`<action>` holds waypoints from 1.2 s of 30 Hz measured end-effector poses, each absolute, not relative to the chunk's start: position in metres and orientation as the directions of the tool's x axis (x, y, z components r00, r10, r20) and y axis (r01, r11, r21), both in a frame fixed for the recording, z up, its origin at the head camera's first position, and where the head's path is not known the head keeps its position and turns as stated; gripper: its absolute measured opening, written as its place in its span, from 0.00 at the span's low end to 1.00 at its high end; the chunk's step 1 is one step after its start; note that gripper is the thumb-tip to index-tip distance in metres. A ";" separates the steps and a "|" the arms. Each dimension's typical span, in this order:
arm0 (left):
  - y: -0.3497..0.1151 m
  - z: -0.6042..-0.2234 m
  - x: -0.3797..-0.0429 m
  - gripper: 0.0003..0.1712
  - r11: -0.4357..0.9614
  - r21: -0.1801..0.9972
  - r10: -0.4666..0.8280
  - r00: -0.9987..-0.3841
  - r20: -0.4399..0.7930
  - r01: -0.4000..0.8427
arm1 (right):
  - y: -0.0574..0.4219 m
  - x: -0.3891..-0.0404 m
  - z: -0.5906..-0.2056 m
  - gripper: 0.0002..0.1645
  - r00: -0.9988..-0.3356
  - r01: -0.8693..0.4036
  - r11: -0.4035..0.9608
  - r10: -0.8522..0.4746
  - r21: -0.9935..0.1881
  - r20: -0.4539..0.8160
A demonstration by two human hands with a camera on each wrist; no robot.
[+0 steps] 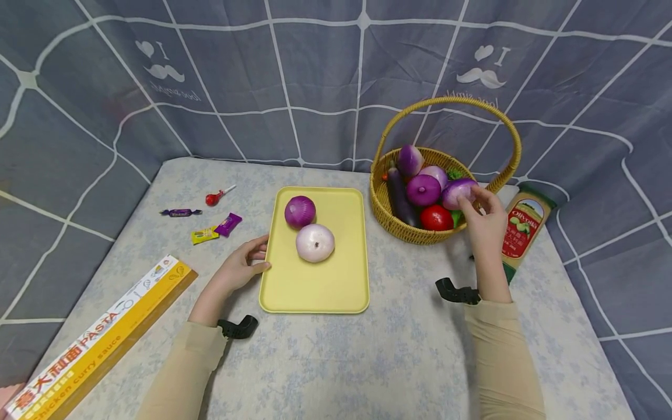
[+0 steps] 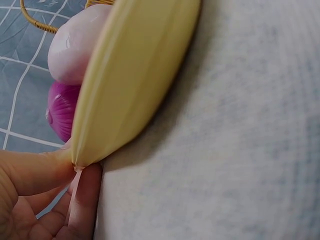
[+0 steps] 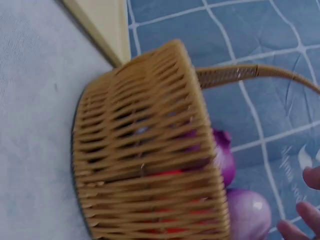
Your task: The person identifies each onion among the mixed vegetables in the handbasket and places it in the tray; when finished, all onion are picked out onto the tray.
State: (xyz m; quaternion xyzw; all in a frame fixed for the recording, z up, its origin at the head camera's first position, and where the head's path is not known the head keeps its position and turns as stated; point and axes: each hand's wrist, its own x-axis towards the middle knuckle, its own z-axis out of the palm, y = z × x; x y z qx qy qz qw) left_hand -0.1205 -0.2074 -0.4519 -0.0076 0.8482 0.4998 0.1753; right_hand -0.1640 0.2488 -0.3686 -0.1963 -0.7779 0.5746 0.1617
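Observation:
My left hand [image 1: 243, 265] grips the left rim of the yellow tray [image 1: 336, 286], thumb above and fingers beneath in the left wrist view. A purple onion [image 1: 300, 211] and a pale, whitish onion [image 1: 315, 243] lie on this tray. Over the right side of the wicker basket [image 1: 404, 232], my right hand [image 1: 485, 217] reaches to a purple-and-white onion [image 1: 455, 194]. In the right wrist view, its spread fingertips [image 3: 290, 230] appear just apart from that onion. More purple onions [image 1: 423, 190], an eggplant [image 1: 401, 195] and a red tomato [image 1: 437, 218] share the basket.
The basket's tall handle [image 1: 446, 100] arches above its contents. To the right lies a green and red Olivoilà packet [image 1: 525, 227]. At left are a pasta box [image 1: 105, 338], a red lollipop [image 1: 212, 199] and wrapped candies [image 1: 228, 224]. A grey curtain [image 1: 315, 76] hangs behind.

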 end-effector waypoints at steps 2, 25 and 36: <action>-0.207 -0.452 -0.120 0.39 0.502 0.844 0.162 -0.938 -0.306 -0.189 | 0.251 -0.166 -0.372 0.32 -0.874 0.145 0.267 0.486 -0.953 0.003; -0.207 -0.451 -0.121 0.39 0.492 0.847 0.156 -0.936 -0.315 -0.203 | 0.240 -0.194 -0.394 0.49 -0.889 0.180 0.537 0.448 -0.824 0.098; -0.207 -0.452 -0.120 0.39 0.490 0.849 0.160 -0.937 -0.310 -0.197 | 0.231 -0.203 -0.407 0.46 -0.832 0.161 0.570 0.517 -0.806 0.200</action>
